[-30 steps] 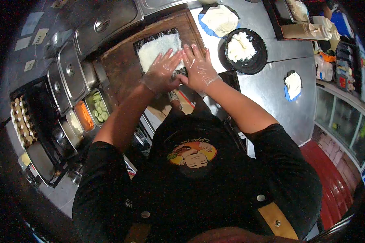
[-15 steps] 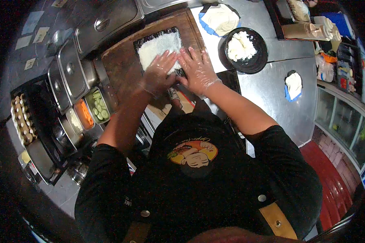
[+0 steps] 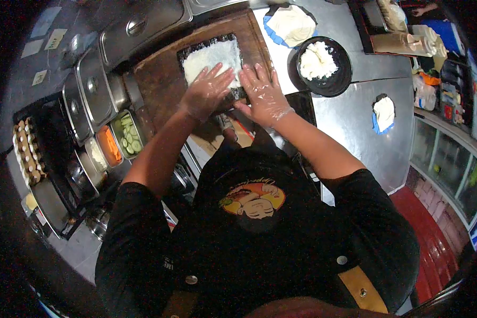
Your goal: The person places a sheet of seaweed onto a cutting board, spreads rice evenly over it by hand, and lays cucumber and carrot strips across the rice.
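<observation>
A dark nori sheet (image 3: 184, 54) lies on a brown wooden board (image 3: 159, 90), with a layer of white rice (image 3: 209, 55) spread over most of it. My left hand (image 3: 206, 93), in a clear plastic glove, rests its outstretched fingers on the rice near the sheet's lower edge. Also gloved, my right hand (image 3: 262, 95) lies flat with fingers spread at the sheet's right edge, partly over the board. The near strip of nori shows dark between the two hands. Neither hand grips anything.
A black bowl (image 3: 340, 79) holding more white rice stands right of the board. White-and-blue cloths (image 3: 291, 26) lie on the steel counter (image 3: 350, 132). At left are cucumber slices (image 3: 130, 135), carrot strips (image 3: 109, 146), lidded steel pans (image 3: 93, 82) and an egg tray (image 3: 29, 153).
My hands have moved apart: the left has shifted slightly left, while the right has slid right, off the rice to the sheet's edge.
</observation>
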Tool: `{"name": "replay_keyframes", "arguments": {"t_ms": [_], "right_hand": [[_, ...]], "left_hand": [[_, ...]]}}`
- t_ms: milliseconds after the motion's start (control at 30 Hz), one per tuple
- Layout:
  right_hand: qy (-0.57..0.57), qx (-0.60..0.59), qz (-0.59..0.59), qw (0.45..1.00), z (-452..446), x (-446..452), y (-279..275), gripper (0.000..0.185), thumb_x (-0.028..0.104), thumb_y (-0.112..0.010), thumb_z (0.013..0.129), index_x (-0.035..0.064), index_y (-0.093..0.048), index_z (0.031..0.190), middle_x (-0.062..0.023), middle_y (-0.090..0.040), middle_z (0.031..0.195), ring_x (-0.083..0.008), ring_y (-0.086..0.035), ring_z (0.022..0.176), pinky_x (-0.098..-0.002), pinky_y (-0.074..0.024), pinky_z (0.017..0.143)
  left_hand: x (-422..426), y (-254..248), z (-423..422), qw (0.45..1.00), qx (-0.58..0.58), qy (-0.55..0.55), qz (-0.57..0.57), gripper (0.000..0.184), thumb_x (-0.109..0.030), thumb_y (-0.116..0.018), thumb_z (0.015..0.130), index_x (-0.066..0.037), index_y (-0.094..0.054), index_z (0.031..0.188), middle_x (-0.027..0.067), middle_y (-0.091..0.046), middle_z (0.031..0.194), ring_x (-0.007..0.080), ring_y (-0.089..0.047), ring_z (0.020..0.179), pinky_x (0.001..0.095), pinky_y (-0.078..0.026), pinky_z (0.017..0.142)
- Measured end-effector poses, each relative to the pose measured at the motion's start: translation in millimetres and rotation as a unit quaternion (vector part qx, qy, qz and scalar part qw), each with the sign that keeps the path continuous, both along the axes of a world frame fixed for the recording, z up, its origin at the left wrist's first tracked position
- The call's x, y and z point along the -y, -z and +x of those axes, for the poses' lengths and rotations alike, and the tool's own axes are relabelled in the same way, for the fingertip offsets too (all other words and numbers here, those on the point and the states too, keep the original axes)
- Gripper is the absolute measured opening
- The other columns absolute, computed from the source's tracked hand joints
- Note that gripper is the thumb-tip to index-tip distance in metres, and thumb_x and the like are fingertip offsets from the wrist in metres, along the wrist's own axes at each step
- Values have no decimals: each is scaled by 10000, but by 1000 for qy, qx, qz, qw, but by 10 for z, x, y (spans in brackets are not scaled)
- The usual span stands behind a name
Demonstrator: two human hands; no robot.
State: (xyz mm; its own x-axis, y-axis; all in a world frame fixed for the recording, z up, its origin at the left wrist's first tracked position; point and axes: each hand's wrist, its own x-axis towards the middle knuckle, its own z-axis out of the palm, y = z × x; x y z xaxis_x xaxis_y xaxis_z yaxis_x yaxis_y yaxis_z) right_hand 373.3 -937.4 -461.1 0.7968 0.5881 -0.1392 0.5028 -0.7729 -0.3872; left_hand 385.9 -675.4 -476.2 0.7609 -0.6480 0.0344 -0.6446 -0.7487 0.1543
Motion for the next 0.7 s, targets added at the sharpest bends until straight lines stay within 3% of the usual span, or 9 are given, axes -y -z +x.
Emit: {"name": "replay_keyframes", "arguments": {"t_ms": [67,133,200,300,367,533,700], "right_hand": [[-14,-11,-54,998,-10,-62,-111,943,584,-684,1058,76,-351,1779,-161,-301,1869,-434,-243,1728,-719,-148,1372],[-18,-3,-48,999,-25,-79,-109,932,571,-687,1060,87,-349,1782,-149,-310,1867,-432,-255,1724,-728,-146,1367],[-25,5,-44,999,-21,-60,-95,923,559,-691,1062,99,-347,1785,-137,-320,1865,-430,-268,1721,-737,-143,1363],[-39,-18,-20,999,48,12,-126,897,540,-685,1070,133,-343,1792,-106,-331,1866,-428,-284,1716,-730,-154,1365],[-43,-8,22,999,71,38,-49,872,464,-730,1067,221,-333,1804,-83,-380,1842,-442,-311,1697,-739,-207,1343],[-115,24,58,991,159,225,99,735,364,-694,1099,208,-424,1764,-50,-444,1808,-426,-359,1674,-731,-213,1352],[-127,5,87,988,435,314,68,675,299,-683,1099,210,-485,1738,-46,-471,1796,-400,-361,1681,-667,-234,1380]], "left_hand": [[6,7,-23,1000,5,5,-7,503,-275,-732,1065,-109,-689,1538,58,-650,1651,325,-539,1586,586,-460,1272],[8,27,-7,996,10,-11,-84,476,-250,-746,1050,-106,-718,1502,69,-706,1582,348,-587,1542,609,-488,1239],[11,81,-14,996,19,-15,-91,465,-239,-752,1041,-104,-729,1485,73,-719,1564,355,-604,1525,615,-499,1224],[31,133,-30,995,36,-23,-93,460,-245,-766,1023,-98,-742,1459,77,-727,1552,366,-622,1505,625,-515,1201],[64,108,-59,995,41,-28,-88,467,-262,-774,1015,-94,-745,1449,78,-723,1558,369,-624,1504,630,-520,1193],[45,49,-92,1000,-2,-11,-15,537,-398,-757,1013,-123,-721,1473,62,-710,1579,378,-612,1519,651,-490,1220],[-63,36,-43,999,-43,23,-20,576,-397,-742,1020,-131,-676,1526,75,-676,1619,383,-580,1548,657,-454,1253]]}}
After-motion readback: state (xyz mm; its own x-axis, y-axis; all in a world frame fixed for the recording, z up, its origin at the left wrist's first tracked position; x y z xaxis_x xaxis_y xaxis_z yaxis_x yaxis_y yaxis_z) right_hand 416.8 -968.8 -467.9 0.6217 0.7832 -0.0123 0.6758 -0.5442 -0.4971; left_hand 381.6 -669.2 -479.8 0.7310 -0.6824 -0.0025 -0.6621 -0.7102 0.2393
